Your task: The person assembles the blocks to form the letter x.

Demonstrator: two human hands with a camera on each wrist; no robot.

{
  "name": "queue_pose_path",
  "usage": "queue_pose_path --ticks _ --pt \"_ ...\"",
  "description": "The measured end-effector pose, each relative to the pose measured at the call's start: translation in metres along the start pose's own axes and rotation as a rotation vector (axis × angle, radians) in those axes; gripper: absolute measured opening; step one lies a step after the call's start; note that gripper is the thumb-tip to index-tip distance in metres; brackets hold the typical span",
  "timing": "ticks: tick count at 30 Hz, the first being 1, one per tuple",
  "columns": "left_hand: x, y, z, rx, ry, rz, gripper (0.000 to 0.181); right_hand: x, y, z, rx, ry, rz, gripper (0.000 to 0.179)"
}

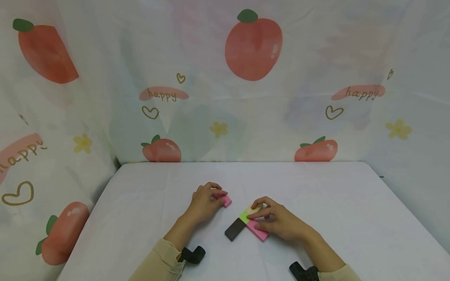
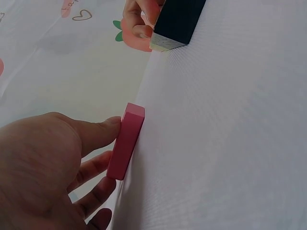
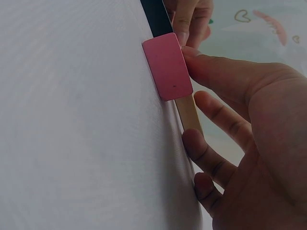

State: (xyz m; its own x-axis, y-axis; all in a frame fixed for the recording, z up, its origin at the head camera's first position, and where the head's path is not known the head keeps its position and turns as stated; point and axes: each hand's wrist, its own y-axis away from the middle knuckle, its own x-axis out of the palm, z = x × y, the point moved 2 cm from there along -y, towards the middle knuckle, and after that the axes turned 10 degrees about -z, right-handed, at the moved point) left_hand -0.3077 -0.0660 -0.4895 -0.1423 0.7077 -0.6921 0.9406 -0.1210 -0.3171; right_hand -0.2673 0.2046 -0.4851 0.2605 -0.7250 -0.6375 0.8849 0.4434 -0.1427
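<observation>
A small pink block (image 1: 227, 201) is between the thumb and fingers of my left hand (image 1: 205, 203), which pinches it close over the white table. Right of it lie several blocks set against each other: a black one (image 1: 234, 229), a lime green one (image 1: 244, 217), a pale wood-coloured one (image 1: 251, 210) and a second pink one (image 1: 258, 231). Spread over this group, my right hand (image 1: 284, 222) rests its thumb at the pink block and its fingertips on the green and pale blocks. In the right wrist view, the pink block (image 3: 168, 67) covers part of the row behind.
The blocks lie on a white-covered table (image 1: 316, 183). A printed cloth (image 1: 197, 50) with fruit and hearts hangs behind it and on the left side. Black wrist mounts (image 1: 194, 255) sit on both wrists, low over the tabletop.
</observation>
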Motion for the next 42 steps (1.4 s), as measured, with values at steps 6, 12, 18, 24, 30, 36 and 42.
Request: queue_pose_path --ticks 6,12,18,24,30,36,42 --pt "0.0008 -0.0005 0.0006 -0.005 -0.009 0.010 0.020 0.0006 -0.0002 -0.0017 0.011 0.006 0.001 0.026" --pt "0.0013 -0.0004 0.0011 -0.006 -0.010 0.017 0.020 0.0008 -0.0005 -0.0020 0.015 0.013 -0.001 0.025" --pt "0.0002 0.0000 0.0000 0.003 -0.009 0.013 0.020 0.0003 -0.0003 -0.0004 0.001 0.004 -0.005 0.026" --pt "0.0003 0.0005 -0.0009 0.007 -0.001 0.011 0.020 -0.0002 0.0000 -0.0004 -0.007 -0.006 -0.006 0.026" --pt "0.0025 0.0010 -0.0004 -0.004 0.006 0.023 0.021 -0.0001 0.0005 0.0001 0.002 -0.012 -0.001 0.027" --pt "0.0035 0.0006 0.0009 -0.005 0.004 0.032 0.022 -0.0003 0.0007 0.0008 0.011 -0.013 0.007 0.027" --pt "0.0028 0.0011 0.0005 0.006 0.005 0.037 0.022 -0.0003 0.0004 0.0013 0.008 -0.006 0.005 0.027"
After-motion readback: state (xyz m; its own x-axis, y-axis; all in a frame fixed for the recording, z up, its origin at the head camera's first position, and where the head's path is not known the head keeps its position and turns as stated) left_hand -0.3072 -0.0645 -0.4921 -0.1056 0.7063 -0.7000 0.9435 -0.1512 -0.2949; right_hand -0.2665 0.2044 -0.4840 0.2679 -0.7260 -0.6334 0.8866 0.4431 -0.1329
